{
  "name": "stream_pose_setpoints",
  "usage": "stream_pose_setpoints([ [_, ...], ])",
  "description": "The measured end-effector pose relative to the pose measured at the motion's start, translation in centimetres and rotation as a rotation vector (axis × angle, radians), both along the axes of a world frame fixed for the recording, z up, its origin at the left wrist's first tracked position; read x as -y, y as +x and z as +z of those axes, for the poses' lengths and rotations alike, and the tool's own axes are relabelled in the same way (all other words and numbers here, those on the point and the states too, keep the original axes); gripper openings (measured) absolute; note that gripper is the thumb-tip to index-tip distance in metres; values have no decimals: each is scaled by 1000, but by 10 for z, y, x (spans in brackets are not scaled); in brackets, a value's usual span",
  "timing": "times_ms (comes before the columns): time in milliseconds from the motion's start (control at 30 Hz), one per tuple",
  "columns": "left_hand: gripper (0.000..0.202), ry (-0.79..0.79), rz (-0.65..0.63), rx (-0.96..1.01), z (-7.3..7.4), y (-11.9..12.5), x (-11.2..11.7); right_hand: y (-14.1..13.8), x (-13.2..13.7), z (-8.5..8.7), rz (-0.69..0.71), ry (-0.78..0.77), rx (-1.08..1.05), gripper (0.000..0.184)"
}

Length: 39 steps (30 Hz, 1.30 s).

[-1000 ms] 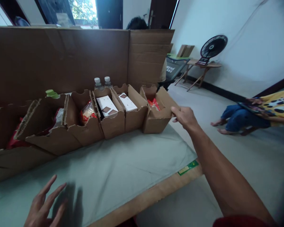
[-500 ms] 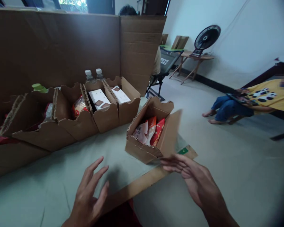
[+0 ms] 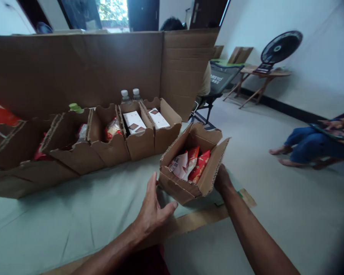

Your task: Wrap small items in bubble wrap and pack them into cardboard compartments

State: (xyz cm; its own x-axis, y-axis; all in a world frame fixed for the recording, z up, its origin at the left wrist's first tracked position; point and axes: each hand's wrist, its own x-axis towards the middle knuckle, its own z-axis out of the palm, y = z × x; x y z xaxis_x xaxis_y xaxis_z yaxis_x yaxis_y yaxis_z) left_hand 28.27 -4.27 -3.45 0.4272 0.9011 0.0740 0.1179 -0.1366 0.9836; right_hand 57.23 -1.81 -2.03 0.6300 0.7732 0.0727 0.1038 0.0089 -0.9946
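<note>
Finding cardboard box near edge of cloth-covered table; observing left hand spread, with thumb apart, just beside box's near left corner, unable to confirm contact; observing right hand at outer side of box's right flap, partly hidden, unable to tell its grip; noting red packets inside; noting similar boxes in row farther left.
</note>
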Motion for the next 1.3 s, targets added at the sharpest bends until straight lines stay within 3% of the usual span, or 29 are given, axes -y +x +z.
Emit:
stream_pose_setpoints([
  [67, 104, 8, 25, 56, 1, -6, -3, -18, 9, -2, 31, 1, 11, 58],
  [167, 89, 2, 182, 115, 5, -38, -18, -58, 29, -6, 110, -12, 1, 54],
  [267, 75, 65, 407, 181, 11, -80, -44, -102, 37, -9, 304, -17, 2, 54],
  [367, 67, 107, 563, 193, 13, -118, -59, -122, 31, -13, 477, -32, 28, 63],
  [500, 59, 59, 576, 191, 0, -149, -44, -97, 21, -16, 414, -121, 135, 48],
  [633, 72, 37, 506, 104, -16, -153, -26, -74, 4, -10, 349, -186, 187, 50],
  [733, 79, 39, 476, 8, -17, -145, -31, -86, -12, -6, 436, -171, 227, 47],
  [833, 69, 81, 468, -36, -13, -138, -43, -111, -19, -9, 500, -145, 247, 42],
  [1000, 56, 68, 576, -41, -8, -151, -46, -131, -15, -19, 555, -154, 181, 41],
  [1067, 62, 70, 597, -50, -8, -165, -43, -120, -20, -19, 499, -162, 185, 40],
  [1167, 70, 88, 626, -64, -9, -187, -40, -85, -43, -16, 258, -87, 191, 47],
  [1233, 70, 79, 645, -76, -11, -196, -40, -60, -67, -14, 142, -23, 178, 62],
  [1300, 71, 50, 639, -98, -15, -197, -39, -43, -94, -13, 155, -12, 163, 78],
])
